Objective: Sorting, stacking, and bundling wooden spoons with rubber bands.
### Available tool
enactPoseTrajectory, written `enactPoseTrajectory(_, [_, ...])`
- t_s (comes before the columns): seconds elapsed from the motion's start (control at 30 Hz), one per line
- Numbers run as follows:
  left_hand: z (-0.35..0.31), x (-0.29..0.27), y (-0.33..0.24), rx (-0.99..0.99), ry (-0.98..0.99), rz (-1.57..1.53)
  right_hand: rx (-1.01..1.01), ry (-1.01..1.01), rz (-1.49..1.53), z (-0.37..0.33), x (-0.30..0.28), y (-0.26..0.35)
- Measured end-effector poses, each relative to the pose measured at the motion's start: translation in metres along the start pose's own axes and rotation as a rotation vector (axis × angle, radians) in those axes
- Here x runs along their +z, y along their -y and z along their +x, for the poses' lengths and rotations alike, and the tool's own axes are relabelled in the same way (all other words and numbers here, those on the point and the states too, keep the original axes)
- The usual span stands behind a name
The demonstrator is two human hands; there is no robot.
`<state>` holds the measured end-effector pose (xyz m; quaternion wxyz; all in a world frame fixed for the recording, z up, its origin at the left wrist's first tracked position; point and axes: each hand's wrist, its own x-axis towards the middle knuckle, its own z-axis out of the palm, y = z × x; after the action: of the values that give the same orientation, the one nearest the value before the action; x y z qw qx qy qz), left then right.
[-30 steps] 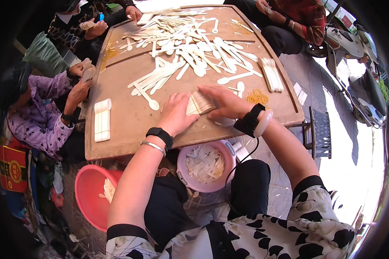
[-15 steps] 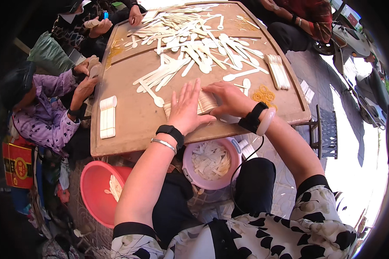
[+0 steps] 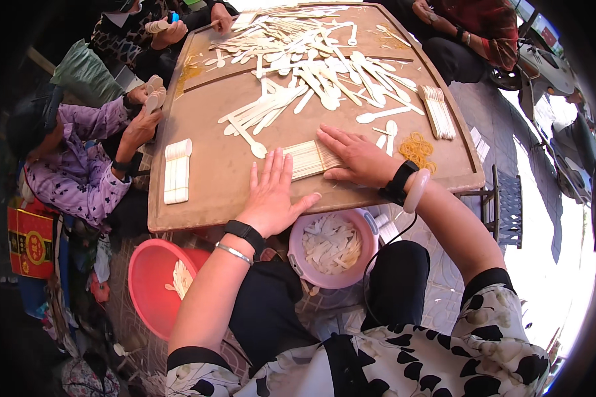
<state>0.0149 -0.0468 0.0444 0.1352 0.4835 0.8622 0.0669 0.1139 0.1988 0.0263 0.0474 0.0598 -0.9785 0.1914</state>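
Note:
A bundle of flat wooden spoons (image 3: 303, 160) lies near the table's front edge, its handles side by side. My left hand (image 3: 270, 197) rests flat at the bundle's left end, fingers stretched forward and thumb out. Across the right end lies my right hand (image 3: 356, 159), its fingers extended and apart, covering that end. Both hands are open. A thin line crosses the bundle near my right fingertips; I cannot tell whether it is a rubber band. Yellow rubber bands (image 3: 417, 151) are heaped right of my right hand, and loose wooden spoons (image 3: 328, 83) are piled farther back.
Spoon bundles lie left (image 3: 177, 172) and right (image 3: 437, 112) on the brown table (image 3: 212, 198). Below its edge stand a pink tub (image 3: 297, 264) of wooden pieces and a red bucket (image 3: 142, 291). Co-workers sit around the table; one in a purple sleeve (image 3: 89, 126) holds spoons.
My hands have spread apart and flattened, uncovering more of the bundle. The left hand has moved off its top toward the near left. The whole view has shifted slightly.

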Motion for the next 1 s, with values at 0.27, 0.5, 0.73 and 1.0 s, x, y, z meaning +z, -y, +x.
enactPoseTrajectory(0.27, [0.013, 0.006, -0.002, 0.025, -0.050, 0.037, -0.023, -0.114, -0.002, -0.002, -0.001, 0.001])
enactPoseTrajectory(0.5, [-0.002, -0.022, -0.019, 0.030, -0.393, -0.118, -0.037, -0.246, 0.135, -0.010, -0.039, -0.007])
enactPoseTrajectory(0.73, [-0.042, -0.021, -0.047, 0.052, -0.747, -0.339, 0.439, -0.475, 0.736, -0.196, -0.129, 0.007])
enactPoseTrajectory(1.0, [-0.032, 0.003, -0.080, 0.180, -0.747, -0.192, 1.212, -0.682, 1.096, -0.424, 0.013, -0.003])
